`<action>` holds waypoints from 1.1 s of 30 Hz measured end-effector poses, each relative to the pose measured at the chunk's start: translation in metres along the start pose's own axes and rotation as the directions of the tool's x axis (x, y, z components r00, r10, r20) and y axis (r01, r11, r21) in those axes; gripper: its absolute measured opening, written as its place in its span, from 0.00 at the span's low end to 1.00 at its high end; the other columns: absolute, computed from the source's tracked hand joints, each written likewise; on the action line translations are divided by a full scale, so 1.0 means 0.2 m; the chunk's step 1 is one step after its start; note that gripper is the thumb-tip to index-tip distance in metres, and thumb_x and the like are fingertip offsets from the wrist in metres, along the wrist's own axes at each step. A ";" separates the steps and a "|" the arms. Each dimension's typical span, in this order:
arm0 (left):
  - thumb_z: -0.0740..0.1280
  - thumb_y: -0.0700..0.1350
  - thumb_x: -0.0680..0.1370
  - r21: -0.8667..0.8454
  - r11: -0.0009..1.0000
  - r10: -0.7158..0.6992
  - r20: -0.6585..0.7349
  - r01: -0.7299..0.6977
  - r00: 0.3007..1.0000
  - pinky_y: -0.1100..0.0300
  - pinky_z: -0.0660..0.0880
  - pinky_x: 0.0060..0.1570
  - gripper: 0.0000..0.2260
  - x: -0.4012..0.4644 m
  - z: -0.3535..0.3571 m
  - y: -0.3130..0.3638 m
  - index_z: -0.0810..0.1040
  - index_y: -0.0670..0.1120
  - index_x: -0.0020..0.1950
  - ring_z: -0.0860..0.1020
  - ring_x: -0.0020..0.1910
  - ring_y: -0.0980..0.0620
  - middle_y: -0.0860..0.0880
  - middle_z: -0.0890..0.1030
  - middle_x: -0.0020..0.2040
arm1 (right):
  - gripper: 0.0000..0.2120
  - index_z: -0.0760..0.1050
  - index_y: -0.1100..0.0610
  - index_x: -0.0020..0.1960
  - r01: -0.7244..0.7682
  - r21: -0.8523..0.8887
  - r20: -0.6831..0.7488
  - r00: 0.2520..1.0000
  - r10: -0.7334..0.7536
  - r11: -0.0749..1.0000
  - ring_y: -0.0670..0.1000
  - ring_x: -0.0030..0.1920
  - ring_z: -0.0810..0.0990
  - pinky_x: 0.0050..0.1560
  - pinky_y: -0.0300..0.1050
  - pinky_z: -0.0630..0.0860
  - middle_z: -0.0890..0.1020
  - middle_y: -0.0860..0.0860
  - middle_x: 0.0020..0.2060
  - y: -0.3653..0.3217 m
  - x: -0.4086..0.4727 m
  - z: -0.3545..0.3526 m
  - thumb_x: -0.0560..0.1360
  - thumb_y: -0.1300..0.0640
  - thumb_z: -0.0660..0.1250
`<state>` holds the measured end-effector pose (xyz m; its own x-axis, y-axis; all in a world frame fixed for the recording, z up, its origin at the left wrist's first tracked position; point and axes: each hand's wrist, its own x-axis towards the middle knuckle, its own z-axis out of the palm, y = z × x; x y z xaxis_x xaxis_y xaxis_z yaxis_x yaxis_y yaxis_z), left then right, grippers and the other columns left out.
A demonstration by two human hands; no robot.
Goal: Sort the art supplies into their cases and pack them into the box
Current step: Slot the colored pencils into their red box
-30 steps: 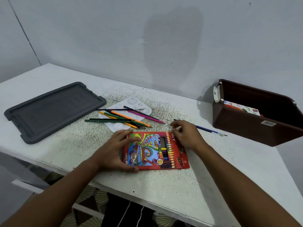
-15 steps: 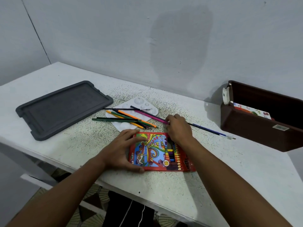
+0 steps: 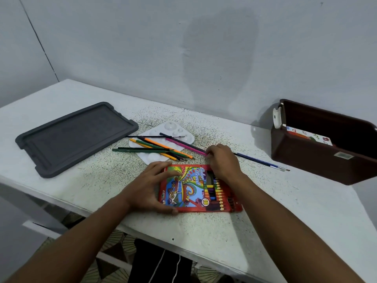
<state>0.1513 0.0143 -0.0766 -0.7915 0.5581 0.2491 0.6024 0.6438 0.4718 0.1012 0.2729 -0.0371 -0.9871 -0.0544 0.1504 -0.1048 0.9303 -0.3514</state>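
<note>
A red colour-pencil case lies flat near the table's front edge, and my left hand presses on its left side with fingers spread. My right hand is at the case's top right corner, fingers pinched on the tip end of a pink pencil. Several loose pencils lie across a white paint palette behind the case. A blue paintbrush lies to the right of my right hand. The dark brown box stands at the right with a printed pack inside.
A dark grey lid lies flat at the left of the white table. A thin black brush rests on the palette. The wall runs close behind. The table's front edge is just below the case.
My right hand moved from the case's right side up and left to the pink pencil's tip and closed on it. My left hand stayed on the case.
</note>
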 end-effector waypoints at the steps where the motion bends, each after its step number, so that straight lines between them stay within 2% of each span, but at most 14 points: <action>1: 0.70 0.75 0.59 0.000 1.000 -0.001 0.000 0.001 1.000 0.51 0.63 0.70 0.42 0.00 0.00 0.00 0.70 0.59 0.69 0.60 0.73 0.51 0.51 0.64 0.74 | 0.11 0.78 0.55 0.58 -0.009 0.030 -0.018 1.000 0.010 1.000 0.54 0.57 0.73 0.49 0.49 0.72 0.78 0.53 0.53 0.02 -0.01 -0.02 0.80 0.56 0.61; 5: 0.70 0.76 0.59 -0.005 1.000 0.001 -0.001 -0.001 1.000 0.51 0.63 0.70 0.42 0.00 0.01 0.00 0.69 0.60 0.69 0.60 0.73 0.51 0.51 0.64 0.74 | 0.08 0.79 0.54 0.55 -0.062 0.104 -0.073 0.995 0.069 0.993 0.52 0.55 0.74 0.51 0.49 0.72 0.78 0.51 0.52 0.14 -0.08 -0.09 0.80 0.56 0.62; 12: 0.71 0.75 0.59 0.010 1.000 0.015 -0.004 -0.015 1.000 0.52 0.62 0.70 0.42 0.01 0.01 -0.01 0.70 0.59 0.69 0.60 0.73 0.51 0.50 0.64 0.74 | 0.06 0.80 0.57 0.52 -0.127 0.184 -0.159 0.975 0.157 0.975 0.50 0.48 0.75 0.48 0.44 0.68 0.78 0.50 0.46 0.42 -0.26 -0.27 0.78 0.62 0.64; 17: 0.71 0.75 0.59 0.009 1.000 0.014 -0.005 -0.014 1.000 0.52 0.63 0.69 0.42 0.00 0.01 -0.01 0.70 0.59 0.69 0.61 0.72 0.51 0.50 0.64 0.74 | 0.06 0.81 0.58 0.51 -0.186 0.161 -0.183 0.959 0.215 0.969 0.50 0.47 0.75 0.47 0.43 0.67 0.76 0.49 0.47 0.61 -0.38 -0.39 0.78 0.63 0.65; 22: 0.70 0.75 0.59 0.006 1.000 0.008 0.005 -0.008 1.000 0.50 0.64 0.69 0.41 0.01 0.02 -0.01 0.69 0.61 0.69 0.60 0.73 0.51 0.51 0.63 0.74 | 0.07 0.81 0.56 0.49 -0.206 0.084 -0.148 0.965 0.216 0.975 0.52 0.44 0.76 0.41 0.43 0.67 0.77 0.50 0.44 0.75 -0.48 -0.46 0.76 0.65 0.67; 25: 0.71 0.75 0.59 0.013 1.000 0.015 0.003 -0.015 1.000 0.51 0.63 0.69 0.41 0.01 0.02 -0.01 0.68 0.63 0.69 0.60 0.73 0.51 0.50 0.64 0.74 | 0.10 0.80 0.52 0.45 -0.177 0.064 -0.093 0.979 0.182 0.982 0.50 0.42 0.75 0.38 0.36 0.67 0.79 0.50 0.43 0.77 -0.52 -0.46 0.75 0.66 0.68; 28: 0.71 0.75 0.60 0.014 1.000 0.022 0.000 -0.022 1.000 0.51 0.64 0.69 0.41 0.01 0.02 -0.01 0.69 0.62 0.69 0.61 0.72 0.50 0.49 0.65 0.73 | 0.12 0.79 0.49 0.44 -0.140 0.094 -0.062 0.987 0.146 0.986 0.45 0.41 0.75 0.40 0.34 0.68 0.80 0.49 0.43 0.75 -0.53 -0.44 0.75 0.66 0.69; 33: 0.72 0.74 0.60 0.008 1.000 0.028 -0.010 -0.027 1.000 0.51 0.64 0.69 0.41 0.01 0.02 -0.01 0.70 0.61 0.69 0.61 0.72 0.51 0.50 0.65 0.73 | 0.10 0.82 0.52 0.45 -0.103 0.168 -0.032 0.993 0.110 0.980 0.42 0.43 0.76 0.41 0.30 0.67 0.80 0.44 0.42 0.62 -0.49 -0.37 0.74 0.65 0.67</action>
<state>0.1496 0.0156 -0.0810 -0.7756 0.5703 0.2705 0.6248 0.6326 0.4576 0.1945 0.4198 -0.0275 -0.9883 0.0594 0.1403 -0.0216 0.8569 -0.5151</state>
